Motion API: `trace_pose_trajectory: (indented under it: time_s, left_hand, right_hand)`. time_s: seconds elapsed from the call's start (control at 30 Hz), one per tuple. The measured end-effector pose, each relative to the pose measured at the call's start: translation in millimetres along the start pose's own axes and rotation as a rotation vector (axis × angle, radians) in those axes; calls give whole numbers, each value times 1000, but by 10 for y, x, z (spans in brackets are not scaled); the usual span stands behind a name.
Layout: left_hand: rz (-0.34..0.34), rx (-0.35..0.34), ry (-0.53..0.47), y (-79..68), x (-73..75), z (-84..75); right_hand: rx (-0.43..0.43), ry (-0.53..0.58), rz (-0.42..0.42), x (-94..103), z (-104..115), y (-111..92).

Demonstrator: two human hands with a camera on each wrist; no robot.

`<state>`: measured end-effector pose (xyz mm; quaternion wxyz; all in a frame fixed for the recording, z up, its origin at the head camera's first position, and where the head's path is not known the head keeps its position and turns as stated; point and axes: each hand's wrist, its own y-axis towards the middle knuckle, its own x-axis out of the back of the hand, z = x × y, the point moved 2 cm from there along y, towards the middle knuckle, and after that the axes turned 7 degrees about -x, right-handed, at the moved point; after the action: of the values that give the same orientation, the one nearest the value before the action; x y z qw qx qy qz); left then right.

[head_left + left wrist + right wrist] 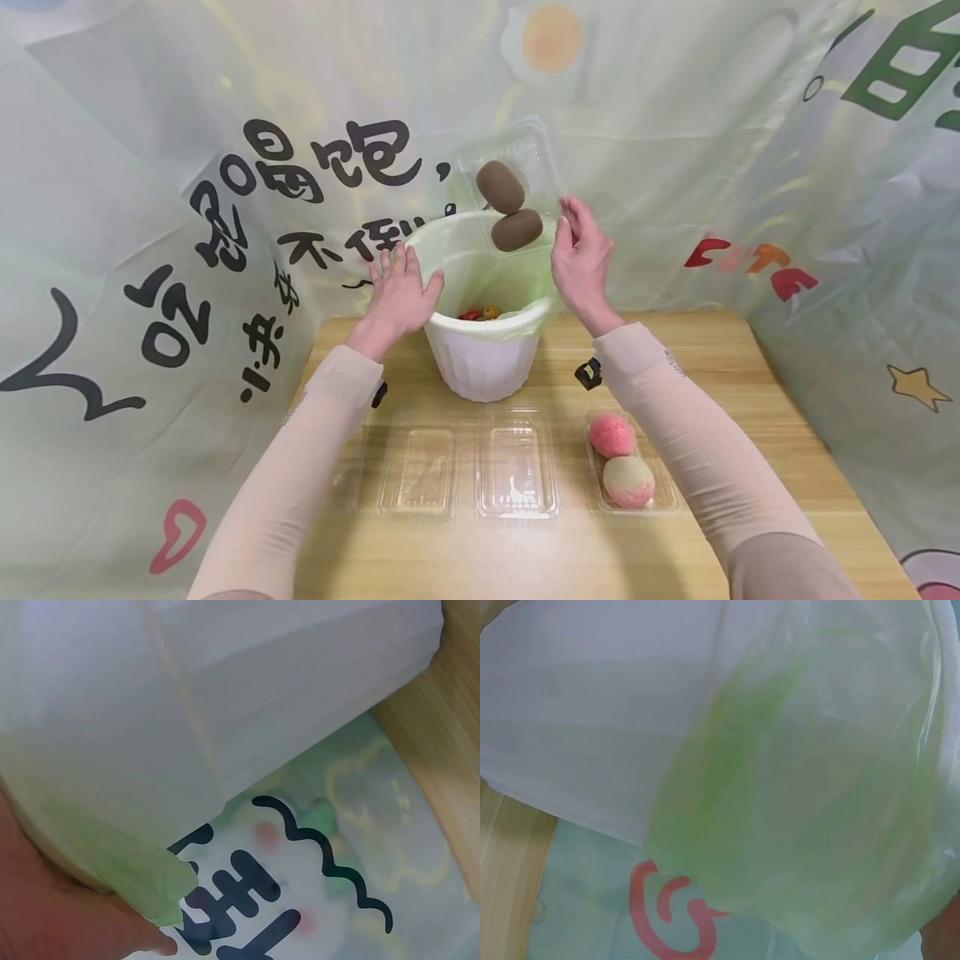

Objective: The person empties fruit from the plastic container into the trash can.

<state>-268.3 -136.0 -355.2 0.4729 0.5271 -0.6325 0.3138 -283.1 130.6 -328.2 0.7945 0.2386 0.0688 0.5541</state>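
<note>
My right hand pinches the right edge of a clear plastic tray, tilted over a white bin. Two brown oval, kiwi-like pieces show against the tray, one above the other. At the bin's left rim rests my left hand, fingers stretched out over the edge. A pale green bag lines the bin and folds down over its outside. Small red and orange things lie inside the bin. In the left wrist view, part of the left hand is against the liner at the rim.
Nearer on the wooden table stand clear trays, one in the middle and another left of it. To the right, a tray holds a pink ball-shaped fruit and a cream-and-pink one. Printed cloth surrounds the table.
</note>
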Motion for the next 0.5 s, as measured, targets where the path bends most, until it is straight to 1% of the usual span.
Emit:
trace_pose_trajectory:
  time_s: [0.07, 0.13, 0.27, 0.5]
  left_hand:
    - [-5, -4, 3, 5, 2, -2]
    - [-6, -4, 0, 9, 3, -3]
    - [1, 1, 4, 7, 1, -6]
    - [1, 6, -3, -9, 8, -10]
  right_hand:
    - [-10, 23, 7, 8, 1, 3]
    - [-26, 23, 7, 20, 3, 5]
    - [-48, 28, -14, 45, 2, 6]
    - [-50, 28, -29, 47, -22, -11]
